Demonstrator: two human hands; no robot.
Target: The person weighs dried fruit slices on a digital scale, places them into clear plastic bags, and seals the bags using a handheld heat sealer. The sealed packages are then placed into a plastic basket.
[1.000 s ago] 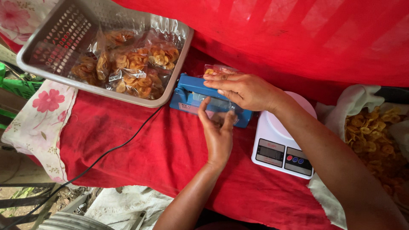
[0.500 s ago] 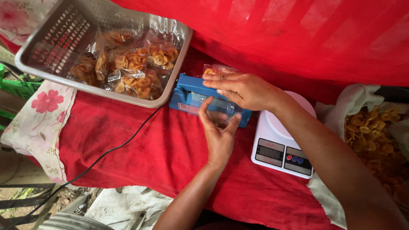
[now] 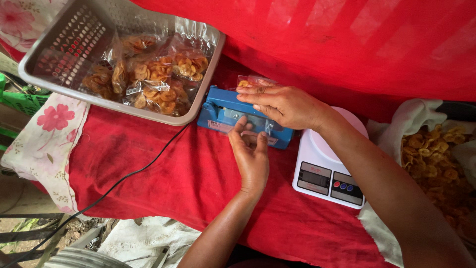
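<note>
Sealing step: right hand [image 3: 285, 105] lies flat, fingers extended, pressing the sealer [image 3: 224, 110] bar over a chip bag [image 3: 250, 81]. Left hand [image 3: 252, 158], open, steadies the bag's edge. Next calls for firm, even pressure.

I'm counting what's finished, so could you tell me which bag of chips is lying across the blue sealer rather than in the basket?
The small clear bag under the right hand, across the blue sealer; the other bags lie in the grey basket.
</note>
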